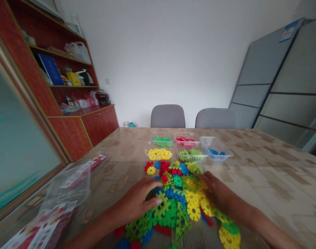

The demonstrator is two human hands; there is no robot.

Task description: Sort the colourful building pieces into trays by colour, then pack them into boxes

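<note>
A heap of plastic building pieces lies on the table between my hands, with blue pieces near its middle, green discs [170,211], yellow discs [193,209] and light green lattice pieces [183,221]. My left hand [141,197] reaches into the heap's left side; its thumb and forefinger are apart, by a light green lattice piece [161,205]. On the other side, my right hand [212,188] rests against yellow pieces; its fingertips are blurred and partly hidden, so I cannot tell whether they grip one.
Beyond the heap stand clear tubs holding sorted pieces: green [162,141], red [186,140], yellow [160,154], light green [191,155] and blue [216,152]. A clear lid or tub [69,185] and printed packaging [51,224] lie at left. Two grey chairs [168,116] stand behind the table.
</note>
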